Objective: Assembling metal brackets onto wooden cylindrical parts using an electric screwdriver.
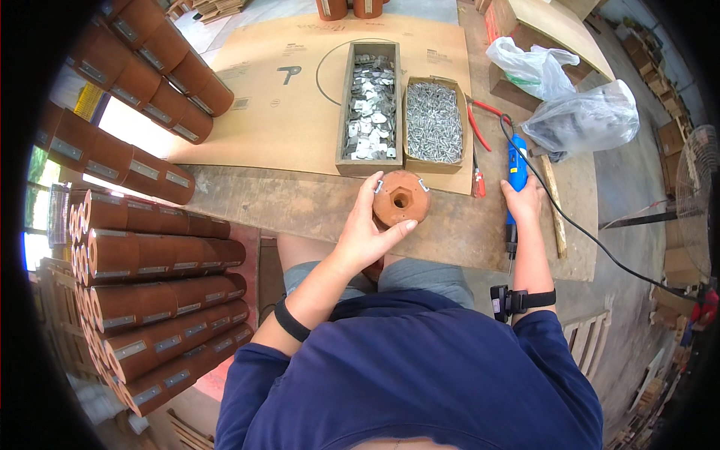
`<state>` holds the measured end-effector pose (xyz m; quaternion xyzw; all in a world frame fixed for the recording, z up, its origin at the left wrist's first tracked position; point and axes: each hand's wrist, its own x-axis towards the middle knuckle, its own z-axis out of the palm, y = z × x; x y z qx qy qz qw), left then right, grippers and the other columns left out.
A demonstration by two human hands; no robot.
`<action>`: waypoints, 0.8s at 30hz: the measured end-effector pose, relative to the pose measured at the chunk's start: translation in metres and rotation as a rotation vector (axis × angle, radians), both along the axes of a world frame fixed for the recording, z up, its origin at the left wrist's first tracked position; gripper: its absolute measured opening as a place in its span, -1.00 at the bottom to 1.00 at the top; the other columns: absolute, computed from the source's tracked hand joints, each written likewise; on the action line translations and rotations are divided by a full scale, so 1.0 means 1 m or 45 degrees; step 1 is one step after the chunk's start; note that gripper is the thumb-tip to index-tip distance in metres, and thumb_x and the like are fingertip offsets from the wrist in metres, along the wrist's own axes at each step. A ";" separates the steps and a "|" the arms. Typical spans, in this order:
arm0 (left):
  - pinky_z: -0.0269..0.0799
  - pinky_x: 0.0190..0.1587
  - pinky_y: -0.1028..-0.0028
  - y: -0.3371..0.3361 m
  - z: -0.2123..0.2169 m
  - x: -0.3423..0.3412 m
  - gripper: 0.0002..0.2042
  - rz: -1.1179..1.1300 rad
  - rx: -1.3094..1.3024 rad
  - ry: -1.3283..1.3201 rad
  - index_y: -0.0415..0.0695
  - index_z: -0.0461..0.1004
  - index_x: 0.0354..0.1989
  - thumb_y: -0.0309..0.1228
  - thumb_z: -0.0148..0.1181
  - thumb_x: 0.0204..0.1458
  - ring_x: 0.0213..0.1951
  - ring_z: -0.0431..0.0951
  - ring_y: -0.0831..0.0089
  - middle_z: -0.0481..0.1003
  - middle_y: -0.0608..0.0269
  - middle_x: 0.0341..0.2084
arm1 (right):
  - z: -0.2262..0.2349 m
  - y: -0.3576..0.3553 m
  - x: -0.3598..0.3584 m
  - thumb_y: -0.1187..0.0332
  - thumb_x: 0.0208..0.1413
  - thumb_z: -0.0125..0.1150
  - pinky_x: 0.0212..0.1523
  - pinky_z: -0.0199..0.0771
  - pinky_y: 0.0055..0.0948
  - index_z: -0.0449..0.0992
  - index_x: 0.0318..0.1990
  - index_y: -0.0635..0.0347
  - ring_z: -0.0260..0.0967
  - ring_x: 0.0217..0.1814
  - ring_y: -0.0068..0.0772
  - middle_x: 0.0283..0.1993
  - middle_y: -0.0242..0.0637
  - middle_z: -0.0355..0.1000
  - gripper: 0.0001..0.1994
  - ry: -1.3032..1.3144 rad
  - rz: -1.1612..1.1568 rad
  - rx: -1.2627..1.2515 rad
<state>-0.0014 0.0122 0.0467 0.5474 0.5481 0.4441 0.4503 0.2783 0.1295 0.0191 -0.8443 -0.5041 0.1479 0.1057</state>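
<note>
My left hand (pixel 361 234) is wrapped round the side of a reddish-brown cylinder (pixel 417 214), thumb on its near edge. The cylinder's end face is up and has a hexagonal recess with a round hole in the middle. Two small metal pieces sit at its rim. On the right, my right hand (pixel 526 201) grips a blue electric screwdriver (pixel 517 163), its bit toward me and its cord at the far end. The screwdriver is apart from the cylinder. Beyond the cylinder stand a wooden tray (pixel 341 120) of small metal plates and a cardboard box (pixel 406 159) of screws.
Red-handled pliers (pixel 478 124) and a red-handled screwdriver (pixel 478 184) lie right of the box. A wooden stick (pixel 556 217), plastic bags (pixel 585 120) and the black cord (pixel 592 251) are farther right. Stacked brown cylinders (pixel 161 255) rise at the left. A fan (pixel 697 202) stands at the right.
</note>
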 end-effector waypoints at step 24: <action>0.27 0.06 0.35 -0.004 0.001 0.005 -0.11 -0.008 0.064 0.227 -0.21 0.00 0.15 -0.39 0.45 -0.40 0.03 0.33 0.27 0.30 0.03 -0.03 | 0.000 0.001 0.004 0.04 -0.16 0.19 0.24 0.01 -0.16 0.11 0.18 0.25 -0.15 0.32 0.10 0.15 0.09 0.17 -0.24 -0.023 0.173 -0.032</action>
